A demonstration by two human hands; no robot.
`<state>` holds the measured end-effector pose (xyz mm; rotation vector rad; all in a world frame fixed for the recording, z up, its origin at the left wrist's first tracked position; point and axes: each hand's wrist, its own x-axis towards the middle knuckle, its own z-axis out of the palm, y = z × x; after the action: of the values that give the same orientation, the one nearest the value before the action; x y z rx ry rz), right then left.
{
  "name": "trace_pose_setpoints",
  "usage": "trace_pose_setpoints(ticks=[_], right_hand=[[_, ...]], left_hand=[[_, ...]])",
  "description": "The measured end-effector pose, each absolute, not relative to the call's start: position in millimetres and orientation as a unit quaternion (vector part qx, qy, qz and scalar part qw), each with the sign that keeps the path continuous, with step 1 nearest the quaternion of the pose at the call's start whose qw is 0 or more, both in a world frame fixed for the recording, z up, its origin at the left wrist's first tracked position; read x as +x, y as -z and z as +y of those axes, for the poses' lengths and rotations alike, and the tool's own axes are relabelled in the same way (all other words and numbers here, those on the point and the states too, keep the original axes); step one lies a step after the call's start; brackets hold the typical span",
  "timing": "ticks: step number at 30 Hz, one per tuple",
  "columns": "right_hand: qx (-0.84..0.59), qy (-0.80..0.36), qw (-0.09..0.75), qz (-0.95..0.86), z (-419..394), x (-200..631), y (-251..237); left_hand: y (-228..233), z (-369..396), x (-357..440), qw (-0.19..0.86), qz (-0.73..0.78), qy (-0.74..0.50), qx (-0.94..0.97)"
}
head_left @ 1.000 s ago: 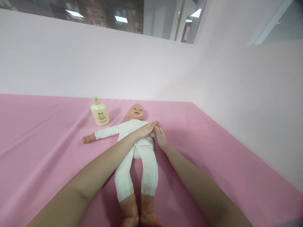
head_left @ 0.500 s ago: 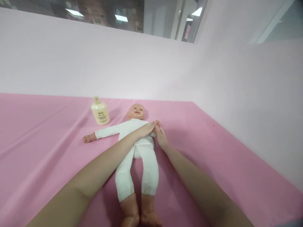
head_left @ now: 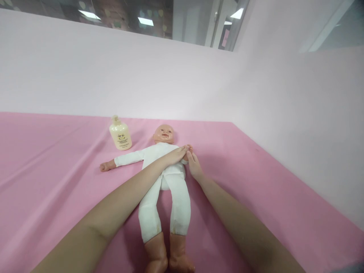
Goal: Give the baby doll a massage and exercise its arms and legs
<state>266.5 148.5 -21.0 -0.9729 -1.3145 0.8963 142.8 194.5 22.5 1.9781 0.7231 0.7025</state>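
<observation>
A baby doll (head_left: 180,204) with a white cloth body lies on its back, its head at the far end and its feet towards me. My left hand (head_left: 179,154) reaches across the doll's torso to its arm on the right side. From the other side, my right hand (head_left: 194,163) meets it there, fingertips close together. Between them is the doll's hand, held by both and mostly covered by my fingers. The doll's other arm (head_left: 129,157) stretches out to the left, untouched.
A pale yellow pump bottle (head_left: 121,137) stands upright left of the doll's head. Beneath everything is a pink cloth-like surface (head_left: 241,163) with folds on the left. White walls (head_left: 127,76) border it at the back and right, with a window (head_left: 193,22) above.
</observation>
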Motion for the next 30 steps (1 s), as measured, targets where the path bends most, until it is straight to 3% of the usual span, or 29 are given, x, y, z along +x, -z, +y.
trace_pose_setpoints(ticks=[30], right_hand=[[-0.416,-0.384,0.601,-0.565,148.2,267.3,21.0]], left_hand=[[-27.5,189.9,143.6,0.455,0.276,-0.291,0.795]])
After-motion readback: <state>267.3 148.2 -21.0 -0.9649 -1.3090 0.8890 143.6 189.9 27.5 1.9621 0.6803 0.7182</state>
